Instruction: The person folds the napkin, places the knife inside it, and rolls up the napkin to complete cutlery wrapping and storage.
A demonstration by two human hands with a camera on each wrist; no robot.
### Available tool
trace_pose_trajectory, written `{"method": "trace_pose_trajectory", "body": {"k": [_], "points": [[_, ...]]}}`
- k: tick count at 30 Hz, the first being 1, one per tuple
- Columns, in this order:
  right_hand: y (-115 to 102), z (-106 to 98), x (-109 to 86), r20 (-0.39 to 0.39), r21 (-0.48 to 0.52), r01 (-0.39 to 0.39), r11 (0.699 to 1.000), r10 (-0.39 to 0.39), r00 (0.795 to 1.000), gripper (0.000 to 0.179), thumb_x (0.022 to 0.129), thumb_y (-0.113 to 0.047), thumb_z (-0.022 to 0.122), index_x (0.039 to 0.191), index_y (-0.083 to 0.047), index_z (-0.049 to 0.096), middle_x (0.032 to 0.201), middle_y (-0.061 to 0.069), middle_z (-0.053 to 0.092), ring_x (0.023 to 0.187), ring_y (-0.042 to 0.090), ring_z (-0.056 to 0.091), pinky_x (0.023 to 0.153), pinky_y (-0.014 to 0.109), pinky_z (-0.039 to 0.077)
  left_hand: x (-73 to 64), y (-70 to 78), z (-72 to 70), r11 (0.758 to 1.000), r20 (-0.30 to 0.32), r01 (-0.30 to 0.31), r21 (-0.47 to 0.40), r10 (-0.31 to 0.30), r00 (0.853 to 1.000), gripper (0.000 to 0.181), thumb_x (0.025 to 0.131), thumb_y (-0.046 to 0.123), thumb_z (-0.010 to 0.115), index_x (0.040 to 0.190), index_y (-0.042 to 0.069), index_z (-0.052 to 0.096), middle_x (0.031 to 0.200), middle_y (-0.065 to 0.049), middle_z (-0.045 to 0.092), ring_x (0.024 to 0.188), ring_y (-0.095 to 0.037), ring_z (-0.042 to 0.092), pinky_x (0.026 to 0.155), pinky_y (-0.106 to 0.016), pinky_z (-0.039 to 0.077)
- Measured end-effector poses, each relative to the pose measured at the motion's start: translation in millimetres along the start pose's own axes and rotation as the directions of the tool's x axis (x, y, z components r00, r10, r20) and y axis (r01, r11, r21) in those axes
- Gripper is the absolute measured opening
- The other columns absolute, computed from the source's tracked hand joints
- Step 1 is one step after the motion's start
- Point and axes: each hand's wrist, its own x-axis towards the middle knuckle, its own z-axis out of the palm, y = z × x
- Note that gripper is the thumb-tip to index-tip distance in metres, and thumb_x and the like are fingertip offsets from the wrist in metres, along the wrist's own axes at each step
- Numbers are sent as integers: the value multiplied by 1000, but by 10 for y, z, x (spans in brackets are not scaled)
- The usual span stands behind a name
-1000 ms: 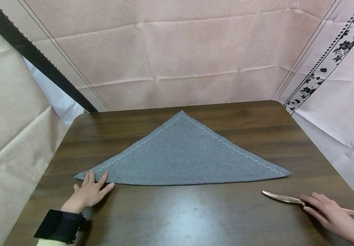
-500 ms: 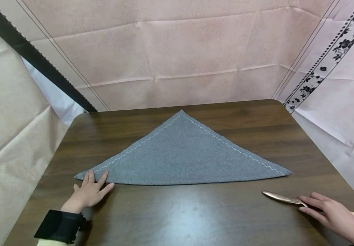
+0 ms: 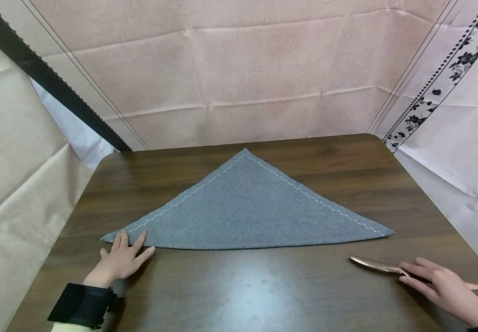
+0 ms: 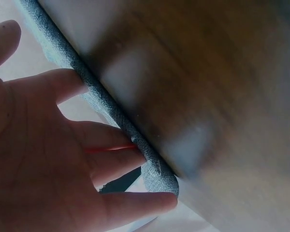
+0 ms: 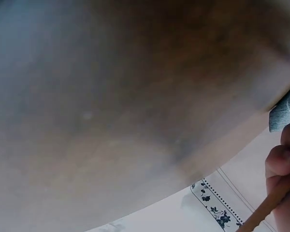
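Head view: a broad triangle of grey-blue woven cloth point(image 3: 243, 212), with wavy white stitching along its two far edges, lies flat on a dark brown wood-grained table point(image 3: 205, 288), one corner pointing to the far edge and the long side facing the person. The left hand point(image 3: 116, 265), above a black cuff point(image 3: 82, 304), rests at the cloth's left corner; its grip is wide, the fingers spread and pressing on the fabric. The right hand point(image 3: 444, 282) has its grip closed round the middle of a slender, gold-coloured, knife-like metal utensil point(image 3: 373, 264), near the cloth's right corner but apart from it; whether the utensil touches the table cannot be told. Pale pink drapery point(image 3: 263, 69) hangs behind. Left wrist view: the palm side shows, three fingertips meeting the cloth's long edge, with a thin red line point(image 4: 108, 149) between two fingers. Right wrist view: curled fingers at the right margin hold the utensil's tapering end; the table is blurred.
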Motion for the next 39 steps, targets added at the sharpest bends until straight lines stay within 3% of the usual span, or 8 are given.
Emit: {"method": "trace_pose_trajectory", "body": {"k": [15, 23, 39], "points": [[-73, -58, 152, -6, -4, -23, 1000, 23, 1000, 33, 61, -5, 78, 92, -6, 68, 77, -22, 36, 62, -8, 32, 55, 11, 24, 7, -20, 18, 1000, -3, 2, -5, -2, 1000, 85, 89, 64, 30, 140, -3, 27, 133, -49, 3, 123, -61, 4, 82, -78, 6], [-80, -15, 227, -22, 23, -14, 1000, 14, 1000, 29, 65, -13, 78, 93, -6, 69, 79, -19, 39, 64, -7, 34, 56, 11, 25, -15, 3, 6, 1000, -5, -1, -12, 1, 1000, 82, 90, 62, 31, 141, -3, 26, 133, -48, 4, 123, -60, 4, 83, -77, 6], [-123, 40, 373, -29, 38, 27, 999, -26, 999, 31, 61, -11, 79, 90, -5, 69, 78, -19, 41, 64, -7, 36, 56, 10, 27, -23, 5, 3, 1000, -11, -4, -7, 4, 1000, 80, 90, 60, 32, 141, -2, 27, 133, -48, 4, 123, -60, 5, 83, -78, 7]]}}
